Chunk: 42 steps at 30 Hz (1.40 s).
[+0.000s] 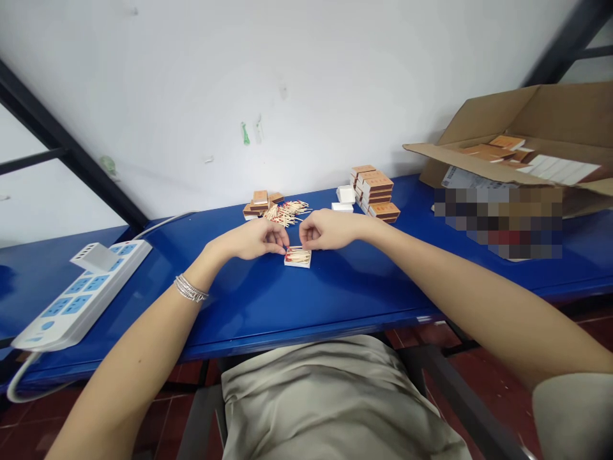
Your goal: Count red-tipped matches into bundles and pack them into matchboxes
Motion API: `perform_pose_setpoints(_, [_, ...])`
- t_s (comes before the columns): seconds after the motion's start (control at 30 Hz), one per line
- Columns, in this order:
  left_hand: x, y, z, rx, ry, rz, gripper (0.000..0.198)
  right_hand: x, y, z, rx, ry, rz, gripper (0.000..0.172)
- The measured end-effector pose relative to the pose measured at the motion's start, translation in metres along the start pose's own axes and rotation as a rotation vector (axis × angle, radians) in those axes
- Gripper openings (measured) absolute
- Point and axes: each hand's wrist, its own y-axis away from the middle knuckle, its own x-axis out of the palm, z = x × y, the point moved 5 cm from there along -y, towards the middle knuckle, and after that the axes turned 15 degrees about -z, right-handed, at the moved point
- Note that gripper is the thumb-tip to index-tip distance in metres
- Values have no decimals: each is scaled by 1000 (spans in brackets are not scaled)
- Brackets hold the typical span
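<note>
A small white matchbox tray (297, 264) filled with red-tipped matches (299, 255) lies on the blue table in front of me. My left hand (256, 239) is at its left end, thumb and fingers closed together against the tray's corner beside the match heads. From the right, my right hand (328, 229) reaches to the tray's far edge with curled fingers pinched over the match ends; what lies between those fingertips is hidden. Just beyond my hands is a loose heap of matches (287, 212). Several brown matchboxes (260, 198) sit beside that heap.
White empty trays (345, 195) stand next to stacked matchboxes (376, 185) near the wall. On the right is an open cardboard box (507, 115) holding more matchboxes. A white power strip (81, 297) with a plugged-in adapter lies on the left. The table's front edge (306, 335) runs close to my lap.
</note>
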Motion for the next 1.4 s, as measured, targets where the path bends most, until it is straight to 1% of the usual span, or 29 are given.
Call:
perform_pose_setpoints(0.1, [1,-1,0,4,-4,-12,24,-2,2,0,-10,2,36,12])
perform_pose_setpoints(0.27, [5,-2,-1,7,15,10,27,-3,4,-3,-13,-19,66,18])
perform_pose_setpoints(0.33, [4,-1,0,4,8,7,29,-3,5,-4,7,-44,81,25])
perform_pose_setpoints(0.4, [3,-1,1,-2,12,0,32,-3,5,-4,29,-79,104,35])
perform_pose_setpoints(0.5, [2,1,1,-8,15,5,43,-1,6,-2,42,-91,123,47])
perform_pose_setpoints(0.57, [4,2,0,-18,-8,24,55,0,6,0,30,-80,131,48])
perform_pose_setpoints(0.63, [6,2,-2,-19,-40,33,60,1,5,1,21,-76,131,49])
perform_pose_setpoints(0.73, [8,2,-4,6,-78,14,53,-1,4,-1,25,-60,102,51])
perform_pose_setpoints(0.83, [7,1,-2,-4,-143,-24,46,-6,4,-5,32,-1,34,49])
perform_pose_setpoints(0.97, [6,-1,-2,-6,-166,-52,44,-13,2,-11,36,76,-73,40])
perform_pose_setpoints(1.1, [-1,-2,-4,-35,-222,-187,40,-15,1,-15,30,113,-115,36])
perform_pose_setpoints(1.13, [-2,-2,-4,-46,-233,-200,39,-15,0,-16,30,120,-120,35])
perform_pose_setpoints(1.23, [0,-2,-5,-53,-233,-183,39,-15,-1,-18,35,135,-120,35])
perform_pose_setpoints(1.4, [2,-3,-3,-56,-239,-188,40,-15,-1,-19,35,145,-122,31])
